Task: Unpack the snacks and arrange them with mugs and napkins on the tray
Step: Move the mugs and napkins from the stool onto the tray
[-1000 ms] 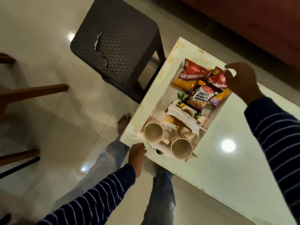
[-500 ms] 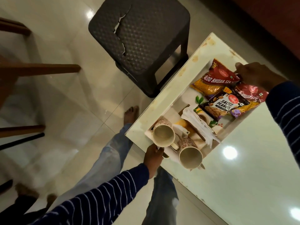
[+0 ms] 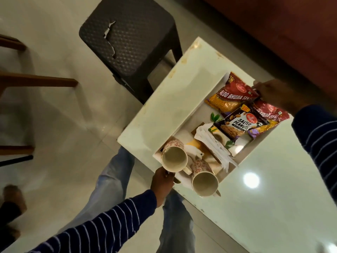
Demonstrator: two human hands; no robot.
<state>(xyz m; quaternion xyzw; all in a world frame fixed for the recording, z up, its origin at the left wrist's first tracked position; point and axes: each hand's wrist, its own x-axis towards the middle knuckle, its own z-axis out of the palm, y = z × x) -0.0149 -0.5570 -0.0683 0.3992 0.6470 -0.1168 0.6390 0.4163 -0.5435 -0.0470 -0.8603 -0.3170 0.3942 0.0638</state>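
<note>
Left hand (image 3: 162, 181) grips the tray (image 3: 230, 169) edge, right hand (image 3: 273, 94) opposite; uneven lifting could topple mugs (image 3: 174, 157) beside it.

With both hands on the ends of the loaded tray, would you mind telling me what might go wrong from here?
1. The two mugs stand loose at the near end by the left hand; a tilt could tip or slide them off.
2. The salted peanuts packet lies on other packets near the right hand, so the pile may slip.
3. The napkins lie loose and could flutter off.
</note>
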